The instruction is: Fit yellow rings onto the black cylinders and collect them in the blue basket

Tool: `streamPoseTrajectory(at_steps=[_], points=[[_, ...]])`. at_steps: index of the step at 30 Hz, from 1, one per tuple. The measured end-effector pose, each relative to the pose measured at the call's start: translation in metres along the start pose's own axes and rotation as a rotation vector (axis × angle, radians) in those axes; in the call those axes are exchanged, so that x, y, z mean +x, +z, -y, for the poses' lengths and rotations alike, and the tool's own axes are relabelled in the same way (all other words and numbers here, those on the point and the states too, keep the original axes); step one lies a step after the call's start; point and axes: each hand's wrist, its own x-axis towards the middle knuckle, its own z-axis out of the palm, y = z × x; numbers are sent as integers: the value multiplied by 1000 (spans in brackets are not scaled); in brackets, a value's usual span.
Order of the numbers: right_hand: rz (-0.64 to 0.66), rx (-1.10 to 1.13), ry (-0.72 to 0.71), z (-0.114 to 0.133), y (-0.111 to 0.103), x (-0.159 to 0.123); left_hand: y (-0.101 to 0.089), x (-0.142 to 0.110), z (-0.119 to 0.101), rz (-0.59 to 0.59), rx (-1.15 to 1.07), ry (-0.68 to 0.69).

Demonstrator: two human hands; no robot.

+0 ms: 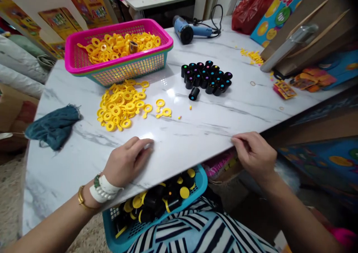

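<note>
Left hand (128,161), right hand (253,156) half-curled, empty, at edge of white marble counter (179,133); pink plastic basket (117,23) of yellow plastic rings (117,46) ahead of left hand; blue plastic basket (200,182) of black-and-yellow parts (156,200) below counter, between hands.

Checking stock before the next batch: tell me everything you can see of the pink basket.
The pink basket is a rectangular plastic crate with a bright magenta rim and mesh walls, apparently nested in a teal basket of similar shape. It stands at an angle on the far part of the marble table. Inside lies a heap of yellow rings, some with short tabs, with a dark tube among them. The heap stays below the rim.
</note>
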Motion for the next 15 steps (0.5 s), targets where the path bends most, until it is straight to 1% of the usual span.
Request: streamPoseTrajectory(at_steps=[2,3,4,5,6,8,10,13,15], points=[[-187,17,183,-11,9,-26,-7,4,8,38,-254,-139],[-252,25,277,-17,15,-40,-10,6,12,50,-377,-214],[-253,37,346,-23,23,-52,-13,7,15,53,-484,-286],[-202,52,383,-27,30,-63,-14,8,17,52,-564,-346],[-114,69,390,-29,37,-71,-15,8,17,50,-614,-386],[75,103,350,-23,48,-83,-14,9,16,45,-615,-401],[165,165,335,-9,55,-90,-12,8,11,40,-520,-347],[276,315,377,15,61,-98,-9,8,6,29,-355,-234],[336,368,400,25,61,-102,-9,7,5,16,-303,-198]])
